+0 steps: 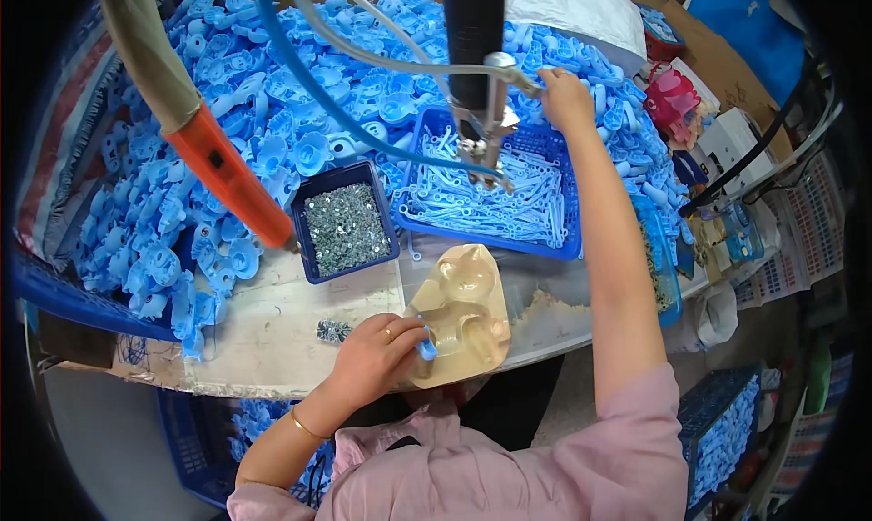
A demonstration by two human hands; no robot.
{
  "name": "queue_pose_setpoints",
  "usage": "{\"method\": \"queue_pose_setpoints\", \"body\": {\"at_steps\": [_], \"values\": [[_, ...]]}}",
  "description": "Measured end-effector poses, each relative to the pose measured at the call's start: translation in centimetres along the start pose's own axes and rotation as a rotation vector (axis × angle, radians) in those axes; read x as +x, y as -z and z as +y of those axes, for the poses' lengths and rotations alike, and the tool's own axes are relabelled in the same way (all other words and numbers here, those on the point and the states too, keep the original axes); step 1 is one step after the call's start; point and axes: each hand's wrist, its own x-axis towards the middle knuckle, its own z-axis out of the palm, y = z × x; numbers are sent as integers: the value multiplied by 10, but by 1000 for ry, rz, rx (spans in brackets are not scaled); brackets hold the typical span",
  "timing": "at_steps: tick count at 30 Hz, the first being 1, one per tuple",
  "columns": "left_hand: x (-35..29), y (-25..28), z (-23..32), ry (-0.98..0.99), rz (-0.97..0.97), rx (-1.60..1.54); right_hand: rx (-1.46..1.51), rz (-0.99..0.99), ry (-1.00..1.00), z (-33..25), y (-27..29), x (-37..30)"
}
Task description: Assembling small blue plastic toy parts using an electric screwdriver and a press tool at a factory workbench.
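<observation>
My left hand (374, 357) is closed on a small blue plastic part (427, 345), low over the near left side of a tan moulded fixture (486, 335). The fixture, with rounded hollows, lies at the table's front edge. My right arm stretches far across to a heap of blue plastic parts (313, 153), beyond a blue basket (574, 203) of slim light-blue rods with ringed ends (472, 203). There my right hand (569, 101) is curled down at the heap; what its fingertips hold is hidden. A small pile of screws (334, 331) lies beside my left hand.
A black upright power screwdriver (477, 58) with air hoses (318, 103) hangs over the basket. An orange tube (227, 176) slants down at left. Left of the basket stands a dark blue box (313, 268) of screws. A white bag (581, 17) lies behind.
</observation>
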Motion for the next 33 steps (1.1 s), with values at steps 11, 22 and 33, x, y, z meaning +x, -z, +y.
{"method": "queue_pose_setpoints", "body": {"at_steps": [11,22,33], "values": [[-17,-9,10,8,-7,27,402,-23,-267,-21,64,-28],[-34,-23,5,9,15,51,797,-731,399,-151,182,-239],[-54,15,-58,216,374,156,739,-676,316,-163,192,-241]]}}
